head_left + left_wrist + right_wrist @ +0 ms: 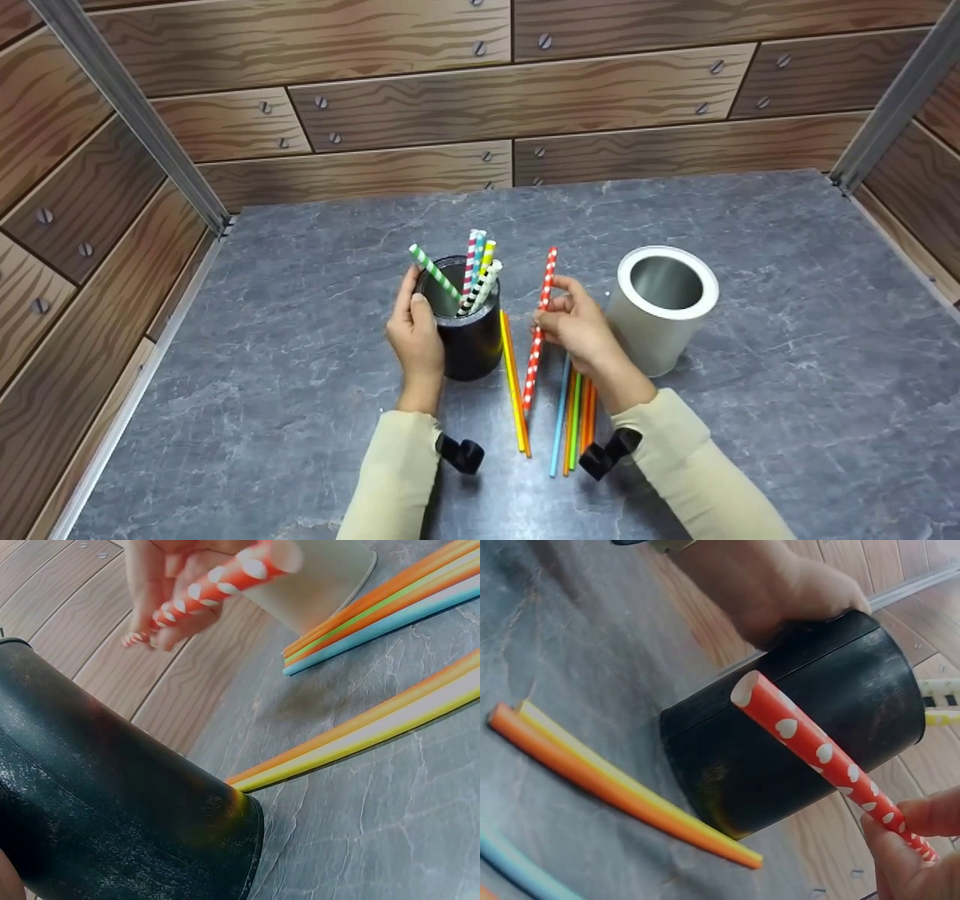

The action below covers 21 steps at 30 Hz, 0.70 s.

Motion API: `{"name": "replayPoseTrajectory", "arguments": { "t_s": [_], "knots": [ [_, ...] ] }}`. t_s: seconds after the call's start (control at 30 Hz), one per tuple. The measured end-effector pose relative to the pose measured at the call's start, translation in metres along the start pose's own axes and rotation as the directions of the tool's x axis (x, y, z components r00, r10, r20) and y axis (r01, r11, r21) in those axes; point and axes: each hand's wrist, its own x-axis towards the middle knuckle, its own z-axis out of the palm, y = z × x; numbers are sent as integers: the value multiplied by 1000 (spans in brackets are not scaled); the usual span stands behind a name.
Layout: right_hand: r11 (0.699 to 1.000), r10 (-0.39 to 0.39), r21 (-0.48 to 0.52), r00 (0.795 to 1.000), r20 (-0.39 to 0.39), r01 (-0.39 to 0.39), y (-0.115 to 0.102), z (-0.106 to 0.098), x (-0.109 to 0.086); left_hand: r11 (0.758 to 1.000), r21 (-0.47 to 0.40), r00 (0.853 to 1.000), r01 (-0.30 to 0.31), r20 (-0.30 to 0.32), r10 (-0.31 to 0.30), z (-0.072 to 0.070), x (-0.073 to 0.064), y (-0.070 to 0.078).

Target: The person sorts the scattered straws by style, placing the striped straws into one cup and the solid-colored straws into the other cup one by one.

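Red straw [534, 358], white hearts all over, sits pinched in the right hand [581, 326] above mid-bench [225, 390], well off the back edge. Left hand [416, 337] grips the black can [472, 356], patterned straws [469, 259] leaning inside. I see plain straws [512, 382] lying loose between it and the pale can [651, 341], which stands nearer the bench's right edge.

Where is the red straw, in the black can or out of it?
Out: the head view shows the right hand pinching the red straw beside the black can, not inside.
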Motion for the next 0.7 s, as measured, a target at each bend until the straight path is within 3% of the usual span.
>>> {"name": "replayPoseTrajectory", "arguments": {
  "t_s": [0.2, 0.4, 0.53, 0.7],
  "knots": [
    [997, -62, 55, 998, -18, 63, -12, 2, -3, 1000, 10, 1000, -5, 2, 5, 0, 1, -2],
    [976, -171, 130, 984, -57, 177, -22, 7, -9, 1000, 12, 1000, 2, -1, -2, -1, 1, -1],
    [950, -261, 159, 962, -78, 270, -30, 10, -13, 1000, 13, 1000, 8, -8, -7, 0, 1, -1],
    [912, -377, 129, 920, -102, 388, -39, 11, -18, 1000, 10, 1000, 14, -3, -14, 0, 1, -1]
  ]
}}
